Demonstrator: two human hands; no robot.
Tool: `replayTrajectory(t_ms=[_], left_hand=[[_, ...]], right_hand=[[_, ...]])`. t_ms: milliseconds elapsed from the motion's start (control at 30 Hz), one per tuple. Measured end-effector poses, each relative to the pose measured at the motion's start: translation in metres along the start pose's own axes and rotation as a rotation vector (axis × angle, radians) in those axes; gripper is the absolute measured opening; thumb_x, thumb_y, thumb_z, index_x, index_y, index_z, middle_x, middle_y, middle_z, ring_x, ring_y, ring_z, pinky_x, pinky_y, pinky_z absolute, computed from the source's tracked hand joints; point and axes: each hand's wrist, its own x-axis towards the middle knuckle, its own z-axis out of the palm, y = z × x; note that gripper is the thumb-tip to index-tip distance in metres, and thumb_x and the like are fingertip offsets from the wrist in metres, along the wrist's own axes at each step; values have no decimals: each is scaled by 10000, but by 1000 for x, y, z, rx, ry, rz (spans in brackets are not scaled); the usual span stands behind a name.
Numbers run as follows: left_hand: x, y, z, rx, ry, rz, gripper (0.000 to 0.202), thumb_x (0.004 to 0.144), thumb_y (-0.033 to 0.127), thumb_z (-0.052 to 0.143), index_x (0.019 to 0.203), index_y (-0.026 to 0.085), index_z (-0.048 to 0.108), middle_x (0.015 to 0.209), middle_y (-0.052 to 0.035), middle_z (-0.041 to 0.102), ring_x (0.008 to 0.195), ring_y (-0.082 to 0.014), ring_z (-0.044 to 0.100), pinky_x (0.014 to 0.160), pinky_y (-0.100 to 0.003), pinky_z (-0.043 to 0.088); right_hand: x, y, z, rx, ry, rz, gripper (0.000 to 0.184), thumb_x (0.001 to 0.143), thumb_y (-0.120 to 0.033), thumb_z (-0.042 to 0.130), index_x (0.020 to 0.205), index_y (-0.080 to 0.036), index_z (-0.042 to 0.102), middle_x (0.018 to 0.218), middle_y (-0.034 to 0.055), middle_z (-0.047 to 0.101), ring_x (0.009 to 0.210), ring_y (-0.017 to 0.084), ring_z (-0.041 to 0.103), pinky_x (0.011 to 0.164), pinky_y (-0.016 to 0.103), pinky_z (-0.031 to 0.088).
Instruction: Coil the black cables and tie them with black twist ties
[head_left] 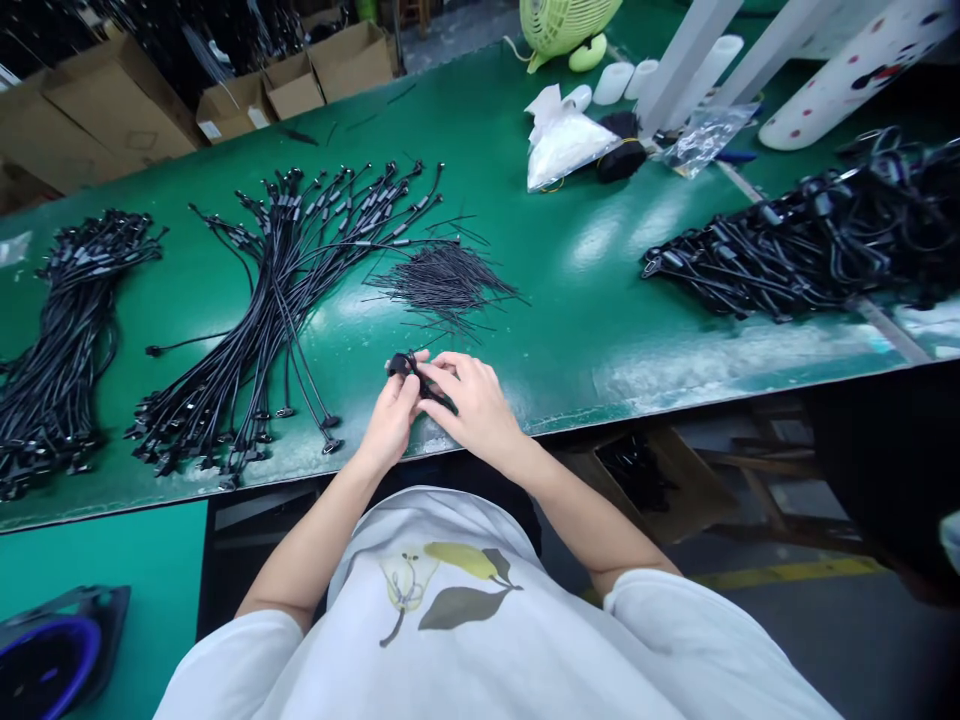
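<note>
My left hand (388,422) and my right hand (471,398) meet just above the near edge of the green bench mat (570,320). Between them they pinch a small black cable connector (405,366), with a short length of black cable (436,396) partly hidden by my fingers. To the left lies a fanned bundle of black cables with moulded connectors (289,300). A loose pile of thin, short black wires (442,285) sits just beyond my hands, and a further cable bundle (64,340) lies at the far left.
A large tangled heap of black cables (795,240) lies at the right. A white plastic bag (562,140), a green fan (566,25) and white tubes stand at the back. Cardboard boxes (112,110) sit beyond the bench's far left; a box of black parts (645,480) sits below its front edge.
</note>
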Motion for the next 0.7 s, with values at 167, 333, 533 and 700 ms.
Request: replayTrajectory(t_ms=[167,333,533,700], left_hand=[[2,5,-4,338,50,111,381,841,451,612,1116,188,634,693,19,598,614,-120,531,693,-251,449],[-2,12,-4,301,-103,29,324,822,490,624,917,180,610,752,-2,585,636,-123,531,677,-258,460],[0,16,-15,-121,-220,-257,433,731,554,707,830,151,588,595,22,533,487,-80,452,510,-220,453],[-2,18,-13,-135,-197,-321,482,752,587,673,834,113,634,463,66,410,388,-36,288,383,-161,293]], right_hand=[[16,-11,-14,-181,-28,117,461,878,-546,549,1155,-178,527,790,25,612,616,156,565,583,258,410],[35,-11,-12,-289,-67,106,300,978,-428,419,961,-179,585,828,63,654,757,185,619,653,262,415],[32,-6,-27,176,-247,-174,263,991,-266,372,1131,-213,588,1018,51,607,965,163,575,881,307,465],[30,-2,-28,106,-101,-192,272,983,-287,385,1082,-223,631,1221,99,514,1108,206,504,977,417,431]])
